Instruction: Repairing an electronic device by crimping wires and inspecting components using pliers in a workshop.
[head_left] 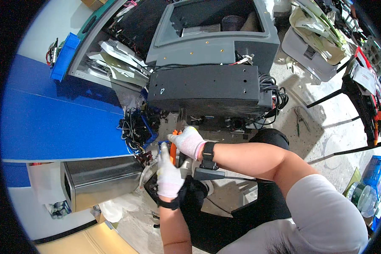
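My right hand (189,142), in a white glove, is closed around a long orange and dark tool (173,153). Its exact kind is hidden by my fingers. My left hand (169,178), also gloved, is close against the tool's left side. The left fingers look stretched out and slightly blurred; contact with the tool cannot be made out. Directly ahead stands a black metal box-shaped unit (203,86), joined to a grey machine housing (211,38) with an opening on top. A tangle of wires and small parts (136,130) is left of my hands.
A blue panel (67,114) and a steel box (103,175) fill the left side. Coiled black cables (277,95) hang at the unit's right end. Pliers (300,120) lie on the floor. A black-legged stand (361,95) and a blue basket (374,171) are at right.
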A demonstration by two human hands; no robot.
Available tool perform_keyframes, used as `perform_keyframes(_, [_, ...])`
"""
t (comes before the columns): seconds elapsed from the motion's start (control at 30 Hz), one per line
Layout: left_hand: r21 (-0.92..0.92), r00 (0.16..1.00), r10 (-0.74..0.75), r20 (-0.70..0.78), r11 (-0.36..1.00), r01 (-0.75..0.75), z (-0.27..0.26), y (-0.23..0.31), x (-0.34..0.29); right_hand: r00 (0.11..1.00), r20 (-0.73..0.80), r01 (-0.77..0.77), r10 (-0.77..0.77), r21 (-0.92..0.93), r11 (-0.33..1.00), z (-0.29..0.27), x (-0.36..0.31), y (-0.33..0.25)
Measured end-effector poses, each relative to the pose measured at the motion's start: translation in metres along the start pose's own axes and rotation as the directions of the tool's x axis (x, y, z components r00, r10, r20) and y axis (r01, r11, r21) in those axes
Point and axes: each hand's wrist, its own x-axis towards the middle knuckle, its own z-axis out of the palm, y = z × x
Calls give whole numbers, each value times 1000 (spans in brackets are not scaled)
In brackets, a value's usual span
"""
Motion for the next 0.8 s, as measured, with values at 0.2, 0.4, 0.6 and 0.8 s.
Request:
perform_keyframes(0.2, [-121,997,-54,-51,991,47,43,-23,12,995,-103,-7,12,50,999,-7,-12,-18])
perform_keyframes(0.4, [-695,908,-56,414,625,355,12,-44,24,989,138,-93,55,288,953,-33,-24,-11])
perform_keyframes(0.6, [-813,852,-38,522,280,510,17,-34,30,920,390,-261,42,528,808,-39,-21,-5])
perform_keyframes(0.8, [-624,878,-255,404,625,469,21,-38,36,968,212,-237,135,589,773,-18,-21,-11])
